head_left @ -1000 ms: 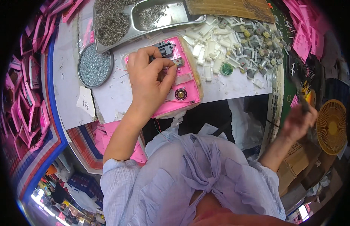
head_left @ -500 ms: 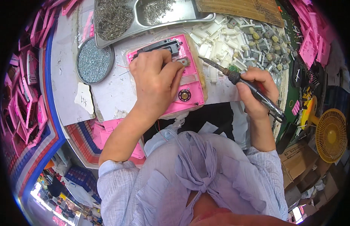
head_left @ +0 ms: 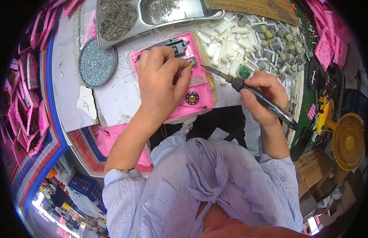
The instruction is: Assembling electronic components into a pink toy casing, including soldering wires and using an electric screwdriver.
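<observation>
A pink plastic housing (head_left: 194,79) with a small round speaker (head_left: 192,98) lies on the white work surface (head_left: 69,75). My left hand (head_left: 158,81) presses down on it, fingertips pinching a small metal part near its upper right edge. My right hand (head_left: 261,95) grips a black soldering iron (head_left: 247,89) like a pen. The iron's metal tip points left and rests just right of my left fingertips, at the housing's edge.
A steel tray (head_left: 152,14) with two compartments of small metal parts stands at the back. A round dish (head_left: 96,63) of tiny screws sits left. White and grey plastic pieces (head_left: 251,43) lie heaped at right. Pink housings are stacked at far left and right. A yellow fan (head_left: 348,141) stands lower right.
My right hand came up from the lower right with the soldering iron and brought its tip to the housing beside my left fingers. My left hand stayed on the housing.
</observation>
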Available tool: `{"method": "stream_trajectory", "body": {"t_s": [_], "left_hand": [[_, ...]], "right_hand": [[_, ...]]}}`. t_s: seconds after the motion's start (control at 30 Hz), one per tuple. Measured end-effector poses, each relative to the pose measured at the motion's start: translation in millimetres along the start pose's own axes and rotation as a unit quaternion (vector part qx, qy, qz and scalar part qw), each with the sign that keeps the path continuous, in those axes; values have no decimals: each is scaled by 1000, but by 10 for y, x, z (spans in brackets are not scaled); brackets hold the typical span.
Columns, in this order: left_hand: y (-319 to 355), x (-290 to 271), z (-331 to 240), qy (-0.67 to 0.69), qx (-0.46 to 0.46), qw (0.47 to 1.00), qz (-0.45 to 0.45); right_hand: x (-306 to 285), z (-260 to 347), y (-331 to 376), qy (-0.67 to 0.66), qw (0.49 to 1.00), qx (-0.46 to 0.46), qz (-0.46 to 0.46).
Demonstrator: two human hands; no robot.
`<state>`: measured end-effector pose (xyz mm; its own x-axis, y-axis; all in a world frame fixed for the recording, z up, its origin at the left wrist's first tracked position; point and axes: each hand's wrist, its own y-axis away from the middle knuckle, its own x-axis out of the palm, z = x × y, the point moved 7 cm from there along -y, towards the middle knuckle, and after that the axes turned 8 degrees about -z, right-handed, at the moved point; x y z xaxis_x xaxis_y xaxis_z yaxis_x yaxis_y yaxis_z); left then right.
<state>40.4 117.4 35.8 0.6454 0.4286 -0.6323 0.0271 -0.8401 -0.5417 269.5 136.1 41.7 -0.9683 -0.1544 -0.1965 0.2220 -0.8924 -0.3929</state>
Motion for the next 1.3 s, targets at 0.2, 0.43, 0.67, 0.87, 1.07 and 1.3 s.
{"method": "stream_trajectory", "body": {"t_s": [0.2,0.43,0.67,0.87,1.07,1.3], "left_hand": [[-1,2,-11,-7,13,1000,2],[13,6,-3,-8,12,1000,5],[15,12,-7,-16,18,1000,4],[18,14,-4,-16,19,1000,-1],[15,17,-13,-19,21,1000,-2],[20,21,-15,-21,23,999,-8]], "right_hand": [[57,-7,-6,-2,1000,-8,-4],[72,-22,-21,3,1000,-11,6],[90,-18,-37,4,1000,-16,5],[115,5,-42,13,1000,-25,5],[159,97,-49,64,994,-79,30],[190,189,9,95,983,-147,49]]}}
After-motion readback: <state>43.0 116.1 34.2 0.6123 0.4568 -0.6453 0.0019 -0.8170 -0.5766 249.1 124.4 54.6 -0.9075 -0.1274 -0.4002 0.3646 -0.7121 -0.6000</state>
